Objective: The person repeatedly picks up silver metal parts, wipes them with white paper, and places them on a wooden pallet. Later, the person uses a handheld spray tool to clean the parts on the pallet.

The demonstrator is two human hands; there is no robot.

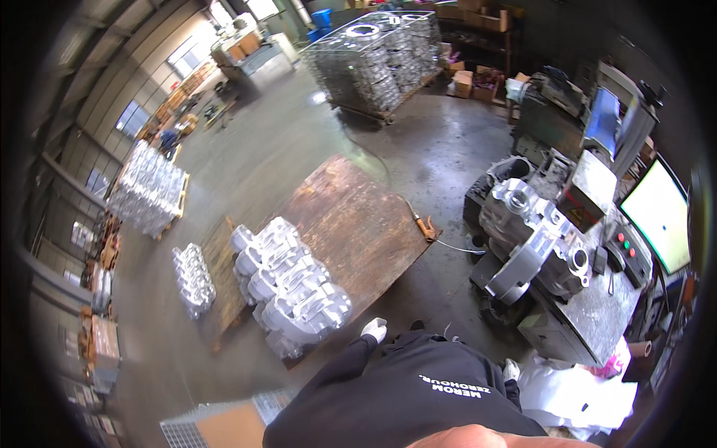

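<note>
My left hand, in a white glove, hangs beside my dark top. Its fingers look loosely curled, with nothing showing in them. Nearest to it are the stacked silver metal castings at the near left part of a worn wooden platform. My right hand, also in white, is low at my right side, close to white sheeting. Its fingers are too small and partly hidden to make out. Neither hand touches a casting. To the right, a large grey casting sits at the machine bench.
An orange-handled air gun with a hose lies at the platform's right edge. A lit monitor and a button box stand at right. More castings stand left and in a wrapped pallet stack behind. A crate is near left.
</note>
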